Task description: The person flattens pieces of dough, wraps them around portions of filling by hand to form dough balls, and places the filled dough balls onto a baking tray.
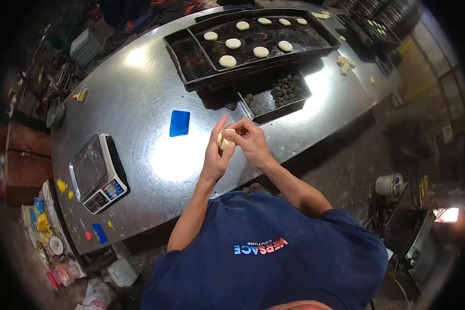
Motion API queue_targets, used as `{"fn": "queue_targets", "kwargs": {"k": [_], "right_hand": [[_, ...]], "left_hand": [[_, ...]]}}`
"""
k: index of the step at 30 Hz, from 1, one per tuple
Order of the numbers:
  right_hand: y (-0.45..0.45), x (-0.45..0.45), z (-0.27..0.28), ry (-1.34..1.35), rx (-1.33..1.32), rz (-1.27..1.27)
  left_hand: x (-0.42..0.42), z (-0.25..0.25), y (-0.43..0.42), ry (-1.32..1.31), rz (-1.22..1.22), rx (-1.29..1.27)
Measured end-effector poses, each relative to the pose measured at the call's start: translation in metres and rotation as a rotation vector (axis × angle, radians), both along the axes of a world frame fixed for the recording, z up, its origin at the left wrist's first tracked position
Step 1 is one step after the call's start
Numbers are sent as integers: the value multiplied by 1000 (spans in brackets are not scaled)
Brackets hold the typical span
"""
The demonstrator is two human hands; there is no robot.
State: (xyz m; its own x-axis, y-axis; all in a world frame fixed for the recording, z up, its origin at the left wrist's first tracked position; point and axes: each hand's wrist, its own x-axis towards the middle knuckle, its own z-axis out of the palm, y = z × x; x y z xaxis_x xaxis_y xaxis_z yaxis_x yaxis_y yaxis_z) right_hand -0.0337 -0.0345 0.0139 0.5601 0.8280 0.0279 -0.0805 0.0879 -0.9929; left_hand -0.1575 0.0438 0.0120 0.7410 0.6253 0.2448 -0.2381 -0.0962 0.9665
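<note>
Both my hands meet over the metal table, holding one pale piece of dough (225,140). My left hand (215,155) cups it from the left, fingers wrapped about its side. From the right, my right hand (251,142) pinches the dough's edge with thumb and fingers. Just beyond my hands is a metal pan (263,103) with many dark round balls (287,90) in it. Behind that, a large black baking tray (217,77) carries several flat white dough rounds (233,43). A blue scraper (179,123) lies flat to the left of my hands.
A digital scale (99,173) stands on the table's (144,103) left part. Several dough pieces (345,64) lie at the right, near another dark tray (369,31). A brush (80,95) lies by the far left edge, with a metal bowl (55,112) beside it.
</note>
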Motion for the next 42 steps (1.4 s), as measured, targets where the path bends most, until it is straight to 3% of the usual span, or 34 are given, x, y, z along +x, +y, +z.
{"fn": "queue_targets", "kwargs": {"k": [1, 5, 6, 9, 13, 14, 17, 18, 20, 22, 26, 28, 31, 32, 35, 38, 42], "right_hand": [[-2, -2, 0, -37, 8, -23], [-12, -9, 12, -323, 63, -39], [-16, -10, 17, -451, 62, 2], [-25, -8, 10, -667, 45, 41], [-21, 25, 4, -635, -117, 89], [-19, 33, -1, -626, -128, 79], [-18, 51, -18, -158, -220, 174], [-18, 57, -22, -100, -275, 297], [-22, 50, -31, 303, -223, 372], [-26, 44, -44, 591, -230, 406], [-29, 50, -44, 361, -309, 404], [-36, 58, -89, 237, -385, 328], [-64, 73, -158, 206, -615, 242], [-72, 78, -170, 211, -709, 217], [-80, 75, -187, -539, -911, 306], [-55, 69, -175, -564, -989, 355], [-26, 52, -197, -1052, -814, 67]], "left_hand": [[0, 0, 1, 33, -44, 60], [8, -8, 6, -92, -22, -291], [13, -14, 6, -61, 104, -324], [8, -23, 7, 148, 6, -358], [16, -23, 0, 346, -44, -72], [16, -41, 7, 403, -53, 109], [25, -38, 13, 347, 13, 501], [28, -33, 15, 291, -10, 557], [32, -19, 17, 175, -56, 669], [37, -23, 12, 126, -45, 608], [31, -51, 6, 176, -94, 452], [24, -49, 5, 242, -48, 520], [11, -59, 17, 308, -93, 16], [6, -67, 24, 364, -57, 37], [-17, -95, 43, 540, 80, 36], [-37, -120, 54, 662, 132, 18], [-70, -177, 56, 856, 53, 184]]}}
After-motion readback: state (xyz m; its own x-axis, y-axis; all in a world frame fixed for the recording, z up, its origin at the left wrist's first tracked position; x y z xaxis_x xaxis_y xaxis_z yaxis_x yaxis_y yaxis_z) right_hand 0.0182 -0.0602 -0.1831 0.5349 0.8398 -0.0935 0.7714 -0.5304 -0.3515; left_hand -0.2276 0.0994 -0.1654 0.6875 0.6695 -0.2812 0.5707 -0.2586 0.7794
